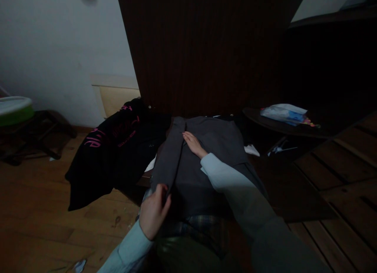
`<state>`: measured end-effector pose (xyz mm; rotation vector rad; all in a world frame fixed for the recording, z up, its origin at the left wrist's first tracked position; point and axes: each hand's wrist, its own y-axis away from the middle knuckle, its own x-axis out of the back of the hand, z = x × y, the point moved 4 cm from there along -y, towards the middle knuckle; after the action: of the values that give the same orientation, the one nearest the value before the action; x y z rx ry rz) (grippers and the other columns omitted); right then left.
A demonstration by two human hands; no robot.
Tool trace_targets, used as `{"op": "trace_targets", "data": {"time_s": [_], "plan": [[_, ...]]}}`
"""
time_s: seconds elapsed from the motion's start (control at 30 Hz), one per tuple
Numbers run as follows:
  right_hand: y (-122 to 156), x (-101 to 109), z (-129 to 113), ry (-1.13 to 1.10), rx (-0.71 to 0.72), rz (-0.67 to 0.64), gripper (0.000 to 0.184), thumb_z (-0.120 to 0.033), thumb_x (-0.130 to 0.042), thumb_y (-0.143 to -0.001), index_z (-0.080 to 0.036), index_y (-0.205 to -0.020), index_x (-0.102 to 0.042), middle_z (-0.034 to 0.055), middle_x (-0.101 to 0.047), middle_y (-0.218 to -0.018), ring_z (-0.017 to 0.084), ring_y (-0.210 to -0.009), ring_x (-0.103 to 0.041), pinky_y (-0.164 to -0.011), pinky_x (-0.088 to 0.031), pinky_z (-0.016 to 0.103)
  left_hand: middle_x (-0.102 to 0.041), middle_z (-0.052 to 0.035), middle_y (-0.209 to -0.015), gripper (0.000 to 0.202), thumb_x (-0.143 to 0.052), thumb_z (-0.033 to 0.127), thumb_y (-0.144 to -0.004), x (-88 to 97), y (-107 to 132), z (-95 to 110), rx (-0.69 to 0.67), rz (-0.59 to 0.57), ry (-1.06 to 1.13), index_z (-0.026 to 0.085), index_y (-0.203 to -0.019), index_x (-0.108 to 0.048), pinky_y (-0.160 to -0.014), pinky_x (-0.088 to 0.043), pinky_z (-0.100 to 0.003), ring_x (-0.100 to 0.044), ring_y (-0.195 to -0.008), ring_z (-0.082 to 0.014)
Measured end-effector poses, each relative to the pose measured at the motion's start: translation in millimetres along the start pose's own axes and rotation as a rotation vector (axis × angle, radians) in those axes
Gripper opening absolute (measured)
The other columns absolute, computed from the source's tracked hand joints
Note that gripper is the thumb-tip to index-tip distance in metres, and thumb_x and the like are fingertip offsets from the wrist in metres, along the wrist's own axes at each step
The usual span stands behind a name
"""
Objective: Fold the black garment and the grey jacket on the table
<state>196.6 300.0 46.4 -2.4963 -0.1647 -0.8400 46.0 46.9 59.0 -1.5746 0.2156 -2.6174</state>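
By the table's near edge (143,181), the left hand (153,212) pinches the gray garment (213,145); the right hand (193,143) lies flat, likely steadying it.

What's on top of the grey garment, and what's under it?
The right hand lies flat on the grey garment; the left hand pinches its near-left part. Plaid cloth shows at its near edge; what lies beneath its middle is covered.
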Motion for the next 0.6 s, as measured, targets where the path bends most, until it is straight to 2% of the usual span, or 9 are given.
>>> {"op": "trace_targets", "data": {"time_s": [0.07, 0.13, 0.27, 0.4, 0.5, 0.6], "plan": [[-1.8, 0.4, 5.6, -0.093, -0.042, 0.015, 0.044, -0.047, -0.036, -0.086, -0.018, -0.105, -0.063, 0.0078, -0.057, -0.117, 0.016, -0.113, -0.049, -0.103, -0.031, 0.032, -0.063, -0.0004, -0.069, 0.014, -0.038, 0.025, -0.081, -17.7, 4.5, 5.0, -0.045, -0.063, -0.022, 0.020, -0.092, -0.045, -0.051, -0.041, -0.024, -0.063, -0.059, -0.0169], [-2.3, 1.3, 8.8, -0.156, -0.066, 0.034, 0.047, -0.051, -0.037, -0.085, -0.017, -0.104, -0.063, 0.0089, -0.057, -0.117, 0.017, -0.113, -0.049, -0.103, -0.031, 0.032, -0.064, -0.0012, -0.069, 0.014, -0.038, 0.022, -0.081, -26.0, 6.9, 7.5, -0.064, -0.080, -0.029, 0.020, -0.092, -0.045, -0.051, -0.042, -0.024, -0.063, -0.060, -0.0170], [-1.6, 4.7, 10.3, -0.236, -0.081, 0.097, 0.050, -0.056, -0.041, -0.081, -0.018, -0.105, -0.063, 0.0073, -0.055, -0.121, 0.016, -0.115, -0.048, -0.103, -0.030, 0.031, -0.065, -0.0010, -0.075, 0.015, -0.039, 0.020, -0.080, -16.9, 7.5, 17.1, -0.126, -0.005, 0.080, 0.021, -0.093, -0.048, -0.056, -0.045, -0.024, -0.063, -0.065, -0.0155], [-1.4, 5.8, 10.9, -0.302, -0.116, 0.117, 0.048, -0.058, -0.046, -0.076, -0.019, -0.096, -0.066, 0.0066, -0.060, -0.114, 0.017, -0.111, -0.051, -0.102, -0.031, 0.032, -0.064, -0.0008, -0.080, 0.014, -0.040, 0.022, -0.081, -8.4, 5.3, 29.9, -0.190, 0.083, 0.212, 0.021, -0.090, -0.051, -0.060, -0.046, -0.023, -0.063, -0.069, -0.0136], [-1.4, 7.7, 11.3, -0.359, -0.142, 0.121, 0.050, -0.061, -0.048, -0.073, -0.018, -0.090, -0.068, 0.0067, -0.063, -0.109, 0.018, -0.107, -0.053, -0.101, -0.033, 0.034, -0.062, 0.0000, -0.076, 0.013, -0.039, 0.019, -0.081, -13.3, 4.2, 38.0, -0.238, 0.066, 0.263, 0.020, -0.084, -0.051, -0.061, -0.046, -0.022, -0.061, -0.068, -0.0119], [-0.6, 12.4, 12.4, -0.435, -0.172, 0.146, 0.056, -0.064, -0.046, -0.072, -0.017, -0.093, -0.067, 0.0076, -0.063, -0.110, 0.019, -0.106, -0.054, -0.099, -0.035, 0.034, -0.060, -0.0003, -0.076, 0.015, -0.037, 0.017, -0.082, -18.6, 4.3, 45.0, -0.278, 0.045, 0.292, 0.020, -0.082, -0.052, -0.063, -0.045, -0.021, -0.060, -0.070, -0.0111]]}}
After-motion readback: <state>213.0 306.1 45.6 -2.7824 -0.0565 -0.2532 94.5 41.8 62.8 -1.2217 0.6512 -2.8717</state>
